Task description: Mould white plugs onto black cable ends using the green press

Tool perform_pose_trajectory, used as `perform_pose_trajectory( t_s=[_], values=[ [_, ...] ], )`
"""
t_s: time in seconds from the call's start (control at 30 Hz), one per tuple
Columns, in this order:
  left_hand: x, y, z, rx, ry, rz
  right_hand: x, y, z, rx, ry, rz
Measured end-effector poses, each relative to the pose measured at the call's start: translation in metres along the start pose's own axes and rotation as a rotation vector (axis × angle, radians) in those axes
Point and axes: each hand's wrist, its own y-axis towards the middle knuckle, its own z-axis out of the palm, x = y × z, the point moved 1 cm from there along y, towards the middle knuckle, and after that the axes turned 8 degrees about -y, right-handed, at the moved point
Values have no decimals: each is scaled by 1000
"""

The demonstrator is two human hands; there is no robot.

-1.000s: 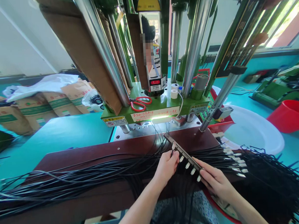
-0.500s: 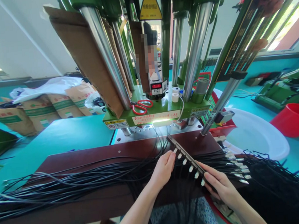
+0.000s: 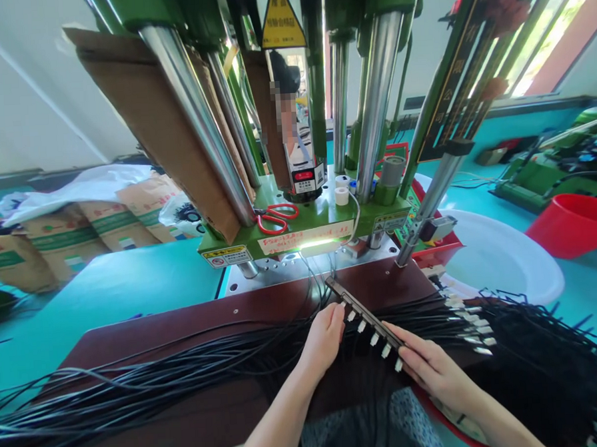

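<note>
A dark metal bar [image 3: 367, 310] slants across the front of the press, its far end by the press plate and its near end toward me. Several white and silver cable connectors [image 3: 374, 339] stick out along its near side. My right hand [image 3: 433, 363] is closed around the near end of the bar, thumb on top. My left hand [image 3: 323, 335] pinches at the connector closest to the far end; its fingers partly cover that connector. Beneath both hands run black cables [image 3: 185, 353], laid across a brown worktop [image 3: 277, 298].
Ahead stands a green press [image 3: 323, 215] with steel columns, carrying red-handled scissors [image 3: 275, 218] on its ledge. Cables with silver plugs [image 3: 477, 327] and a black cable heap [image 3: 541, 364] lie at right. Beyond are a white tub [image 3: 500, 259] and a red bucket [image 3: 576, 225]. Another person appears behind the press.
The view has shifted slightly, so the press and the bar sit a little further left. Both hands keep their places on the bar, the left still pinching near its far end.
</note>
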Motion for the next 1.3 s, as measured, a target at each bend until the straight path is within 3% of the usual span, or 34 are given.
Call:
perform_pose_trajectory(
  t_s=[0.17, 0.3, 0.4, 0.53, 0.6, 0.63, 0.73, 0.83, 0.93, 1.03, 1.3],
  values=[
    [-12, -8, -2, 9, 153, 14, 6, 3, -6, -93, 202, 153],
    [-28, -34, -8, 34, 439, 56, 6, 11, -26, -145, 109, 218],
    [-35, -48, -15, 113, 575, 47, 12, 15, -33, -155, -261, 209],
    [-44, -46, -33, 117, 528, 85, 36, 17, -33, -189, -1147, 81],
    [-46, -36, -46, 75, 445, 108, 48, 23, -37, -219, -1363, 83],
    [-45, -29, -51, 45, 398, 124, 51, 29, -42, -247, -1362, 73],
    [-38, -2, -65, -89, 217, 113, 46, 58, -61, -318, -1132, -77],
    [-26, 30, -70, -246, -35, -17, 23, 92, -75, -316, -975, -234],
    [-19, 62, -63, -263, -243, -119, -3, 114, -75, -369, -921, -303],
    [-17, 92, -52, -228, -304, -153, -19, 120, -72, -398, -887, -352],
    [-9, 145, -25, -224, -485, -91, -27, 121, -72, -415, -871, -398]
  ],
)
